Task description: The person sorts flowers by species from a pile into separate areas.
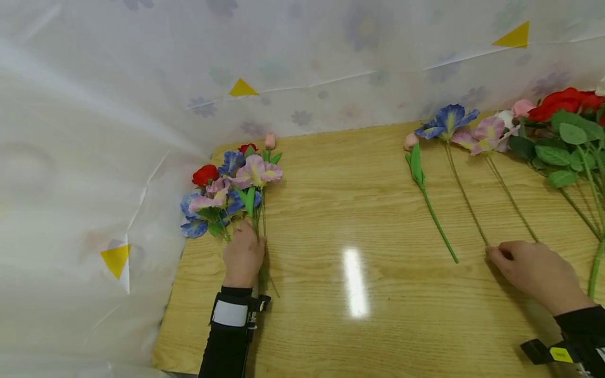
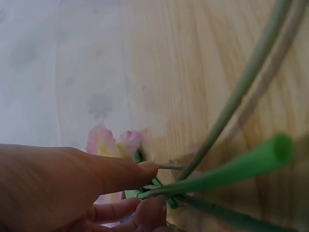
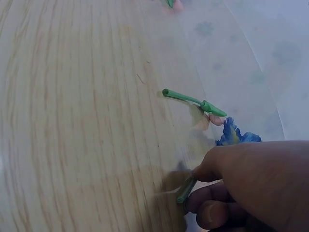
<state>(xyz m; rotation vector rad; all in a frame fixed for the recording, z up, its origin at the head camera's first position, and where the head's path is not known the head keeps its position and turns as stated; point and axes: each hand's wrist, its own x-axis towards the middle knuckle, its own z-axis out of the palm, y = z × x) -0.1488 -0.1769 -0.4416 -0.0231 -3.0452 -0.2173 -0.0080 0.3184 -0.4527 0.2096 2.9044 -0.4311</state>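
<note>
At 4 o'clock in the head view, the right grip (image 1: 539, 270) pinches the stem end of a blue flower (image 1: 447, 122); between 7 and 8, the left grip (image 1: 243, 255) clasps a mixed bunch (image 1: 255, 170). Farther across the counter (image 1: 331, 220), a pink tulip (image 1: 417, 169) lies toward 3.

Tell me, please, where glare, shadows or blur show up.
Head view: bright glare streaks the table; left wrist view: the pink flower behind the left hand looks soft, and a curved stem casts a shadow; right wrist view: a shadow lies by the right hand.
</note>
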